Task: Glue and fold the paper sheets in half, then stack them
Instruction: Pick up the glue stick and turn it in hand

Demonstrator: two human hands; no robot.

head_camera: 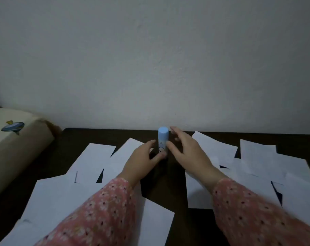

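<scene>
Between the fingers of both hands, a capped blue glue stick is standing upright near the far edge of the dark desk; the left hand is reaching its thumb and fingers loosely round the lower barrel, touching or just short of it, though I cannot tell whether they are gripping yet; the right hand is hovering just beside the stick with its fingers spread wide and holding nothing. White paper sheets are lying flat and overlapping outward of both hands, none of them folded as far as I can see. The stick is looking light, stiff and smooth, so 1 hand should be pinching the barrel low while the other pulls the cap; the sheets are looking thin and floppy, best lifted by an edge or corner.
</scene>
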